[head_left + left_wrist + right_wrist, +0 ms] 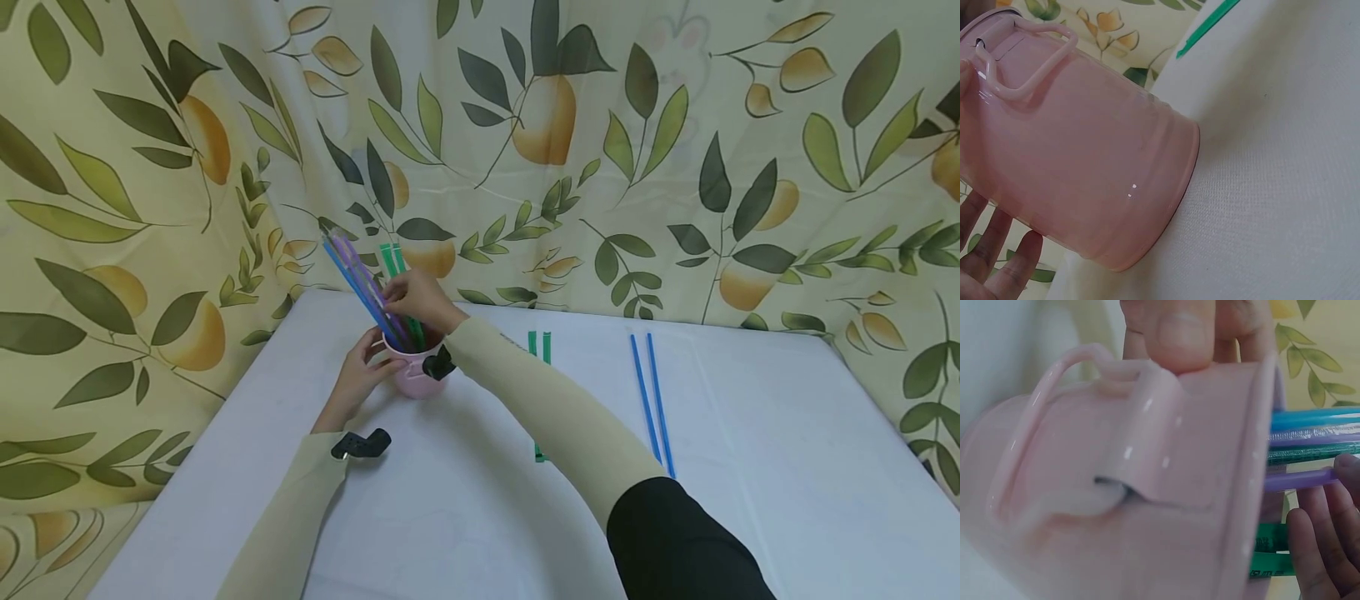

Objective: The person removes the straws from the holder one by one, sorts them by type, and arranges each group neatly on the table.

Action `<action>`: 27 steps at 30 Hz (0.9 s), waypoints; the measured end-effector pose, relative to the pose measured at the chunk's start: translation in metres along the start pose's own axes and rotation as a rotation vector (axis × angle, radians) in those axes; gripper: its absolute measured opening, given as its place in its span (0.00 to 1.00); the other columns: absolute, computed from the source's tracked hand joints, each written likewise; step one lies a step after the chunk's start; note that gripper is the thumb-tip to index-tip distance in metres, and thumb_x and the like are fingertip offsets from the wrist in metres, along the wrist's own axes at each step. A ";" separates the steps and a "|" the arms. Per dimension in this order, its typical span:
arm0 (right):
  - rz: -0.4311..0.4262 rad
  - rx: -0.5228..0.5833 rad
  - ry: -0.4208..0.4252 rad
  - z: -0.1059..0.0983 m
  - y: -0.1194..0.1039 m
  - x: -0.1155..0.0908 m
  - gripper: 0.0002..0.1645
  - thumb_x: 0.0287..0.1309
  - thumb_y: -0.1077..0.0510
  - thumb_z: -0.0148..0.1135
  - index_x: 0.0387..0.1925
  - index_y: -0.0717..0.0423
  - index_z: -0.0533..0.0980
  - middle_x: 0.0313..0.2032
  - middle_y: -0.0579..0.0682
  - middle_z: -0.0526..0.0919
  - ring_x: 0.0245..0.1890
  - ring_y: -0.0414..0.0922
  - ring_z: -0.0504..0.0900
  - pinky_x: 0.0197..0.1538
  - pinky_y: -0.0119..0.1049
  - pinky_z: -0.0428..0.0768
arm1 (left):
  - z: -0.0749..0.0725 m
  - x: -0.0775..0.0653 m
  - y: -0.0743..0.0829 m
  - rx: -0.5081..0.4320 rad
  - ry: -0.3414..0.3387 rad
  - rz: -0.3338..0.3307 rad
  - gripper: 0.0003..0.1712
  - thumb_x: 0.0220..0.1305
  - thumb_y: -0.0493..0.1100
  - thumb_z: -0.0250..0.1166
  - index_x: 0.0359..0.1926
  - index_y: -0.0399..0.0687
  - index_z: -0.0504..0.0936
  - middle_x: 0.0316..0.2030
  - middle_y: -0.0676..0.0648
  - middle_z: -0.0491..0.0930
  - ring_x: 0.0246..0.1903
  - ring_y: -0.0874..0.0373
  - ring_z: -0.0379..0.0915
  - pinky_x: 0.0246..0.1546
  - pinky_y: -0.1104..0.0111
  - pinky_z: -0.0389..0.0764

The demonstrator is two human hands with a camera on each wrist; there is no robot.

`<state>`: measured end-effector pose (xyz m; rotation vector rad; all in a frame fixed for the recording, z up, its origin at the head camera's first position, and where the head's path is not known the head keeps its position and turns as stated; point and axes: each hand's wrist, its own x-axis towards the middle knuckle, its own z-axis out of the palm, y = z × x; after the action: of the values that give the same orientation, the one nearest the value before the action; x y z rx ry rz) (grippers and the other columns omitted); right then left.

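A pink pail (418,382) with a small looped side handle stands upright on the table. My left hand (355,382) grips it from the left; the thumb lies on its wall near the handle in the right wrist view. Long straws rise from the pail, among them a blue straw (352,281) and green straws (390,261). Over the rim, my right hand (426,300) pinches a purple straw (1300,480) whose lower end is inside the pail. The pail's inside and the straws' lower ends are hidden.
Two green straws (547,347) lie on the white table (787,433), partly covered by my right forearm. Further right lie two blue straws (654,375), roughly side by side. A leaf-and-fruit patterned curtain (660,208) hangs behind the table.
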<state>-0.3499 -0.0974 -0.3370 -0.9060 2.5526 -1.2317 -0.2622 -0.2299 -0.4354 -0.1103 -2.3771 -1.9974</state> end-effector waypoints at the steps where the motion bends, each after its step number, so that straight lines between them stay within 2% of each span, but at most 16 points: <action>1: -0.002 -0.002 0.003 -0.001 0.001 0.000 0.10 0.54 0.63 0.65 0.39 0.63 0.81 0.38 0.57 0.86 0.39 0.46 0.82 0.44 0.31 0.83 | 0.001 -0.002 0.004 0.005 -0.002 -0.002 0.41 0.60 0.36 0.64 0.71 0.42 0.53 0.69 0.38 0.56 0.68 0.42 0.53 0.68 0.50 0.64; 6: -0.013 0.003 0.020 -0.005 0.001 -0.002 0.10 0.55 0.63 0.64 0.39 0.64 0.81 0.38 0.57 0.85 0.38 0.47 0.82 0.43 0.31 0.83 | 0.004 -0.010 0.019 0.030 -0.004 -0.013 0.41 0.60 0.37 0.63 0.71 0.40 0.53 0.70 0.37 0.55 0.68 0.41 0.53 0.68 0.50 0.64; 12: -0.019 0.035 0.071 -0.014 -0.002 -0.002 0.10 0.55 0.64 0.64 0.39 0.65 0.80 0.39 0.59 0.85 0.39 0.47 0.83 0.42 0.29 0.83 | 0.004 -0.010 0.018 0.005 0.004 0.016 0.40 0.60 0.35 0.64 0.70 0.41 0.55 0.69 0.38 0.56 0.68 0.41 0.54 0.68 0.51 0.65; 18: -0.012 0.138 0.100 -0.025 -0.005 -0.001 0.10 0.55 0.64 0.64 0.38 0.65 0.80 0.38 0.60 0.85 0.33 0.42 0.81 0.34 0.24 0.79 | 0.004 -0.010 0.019 -0.004 0.006 -0.009 0.41 0.59 0.36 0.65 0.70 0.43 0.55 0.70 0.39 0.56 0.68 0.42 0.54 0.68 0.51 0.64; 27: -0.027 0.201 0.155 -0.045 -0.017 0.000 0.09 0.53 0.64 0.66 0.38 0.64 0.81 0.37 0.59 0.85 0.33 0.43 0.83 0.39 0.29 0.85 | 0.004 -0.009 0.020 0.006 0.004 -0.015 0.42 0.59 0.36 0.65 0.71 0.43 0.55 0.70 0.39 0.55 0.68 0.41 0.54 0.68 0.52 0.65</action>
<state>-0.3595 -0.0761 -0.2956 -0.8331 2.4771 -1.5910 -0.2517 -0.2230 -0.4174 -0.0885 -2.3884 -1.9946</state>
